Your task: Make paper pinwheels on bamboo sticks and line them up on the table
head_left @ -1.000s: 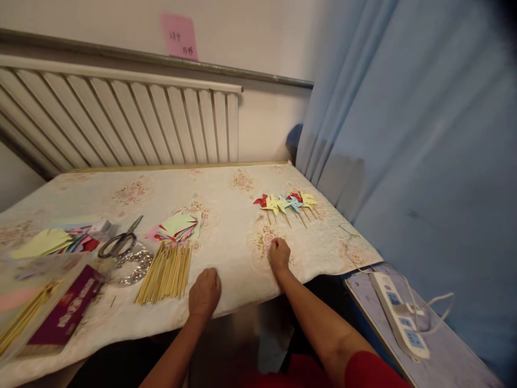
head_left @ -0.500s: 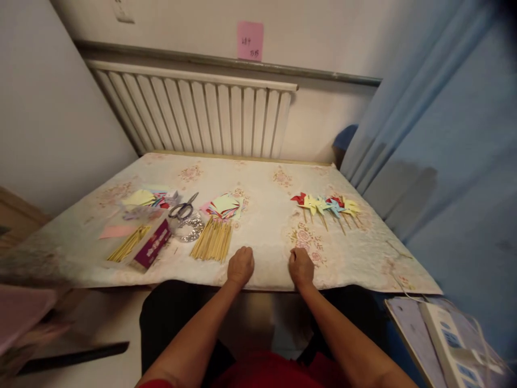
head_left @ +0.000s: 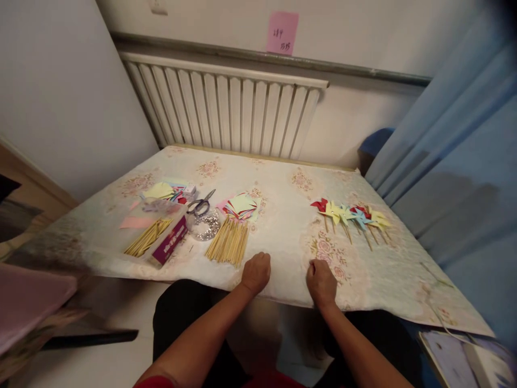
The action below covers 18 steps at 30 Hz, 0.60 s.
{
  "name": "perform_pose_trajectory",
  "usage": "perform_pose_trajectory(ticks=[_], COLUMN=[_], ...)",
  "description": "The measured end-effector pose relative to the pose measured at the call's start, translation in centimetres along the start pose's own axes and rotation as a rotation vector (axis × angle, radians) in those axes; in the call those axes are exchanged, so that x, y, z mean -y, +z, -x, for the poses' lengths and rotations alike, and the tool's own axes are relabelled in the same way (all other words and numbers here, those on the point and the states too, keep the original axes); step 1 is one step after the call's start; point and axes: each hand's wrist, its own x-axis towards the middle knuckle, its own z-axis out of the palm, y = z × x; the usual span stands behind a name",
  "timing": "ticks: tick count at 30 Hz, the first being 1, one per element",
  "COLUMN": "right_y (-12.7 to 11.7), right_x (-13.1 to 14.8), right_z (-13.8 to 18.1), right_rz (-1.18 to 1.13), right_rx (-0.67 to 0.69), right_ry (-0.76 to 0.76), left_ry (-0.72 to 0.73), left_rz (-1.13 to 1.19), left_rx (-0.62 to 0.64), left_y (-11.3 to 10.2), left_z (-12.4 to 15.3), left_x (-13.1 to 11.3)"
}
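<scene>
My left hand (head_left: 256, 272) rests as a fist near the table's front edge, just right of a bundle of thin wooden sticks (head_left: 227, 241). Also closed, my right hand (head_left: 322, 281) lies on the tablecloth in front of several paper pinwheels (head_left: 350, 214) on sticks. No object shows in either fist. Behind the sticks is a stack of coloured paper squares (head_left: 241, 206). To their left are a round dish of small shiny pins (head_left: 204, 224) and dark-handled scissors (head_left: 201, 205).
On the left, an open purple-sided box (head_left: 169, 245) holds more sticks (head_left: 148, 237), with more coloured paper (head_left: 161, 191) behind it. A floral cloth covers the table (head_left: 278, 215). A radiator (head_left: 230, 110) stands behind; a blue curtain (head_left: 452, 145) hangs at right, above a power strip (head_left: 490, 366).
The camera view has turned to the left and tilted, so everything appears shifted to the right. Both fists stay resting on the table, and the objects lie where they were.
</scene>
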Motion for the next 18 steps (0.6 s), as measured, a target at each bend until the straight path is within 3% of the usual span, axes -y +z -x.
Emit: perform_pose_trajectory(ticks=[9, 18], right_y=[-0.2, -0.7], right_x=[0.2, 0.5], right_z=[-0.1, -0.2], right_rz=[0.019, 0.038], right_rx=[0.035, 0.094], right_ry=[0.032, 0.098], left_ry=[0.159, 0.165], left_rz=[0.098, 0.288], left_rx=[0.059, 0.091], left_y=[-0.4, -0.6], left_z=[-1.0, -2.0], left_x=[1.8, 2.4])
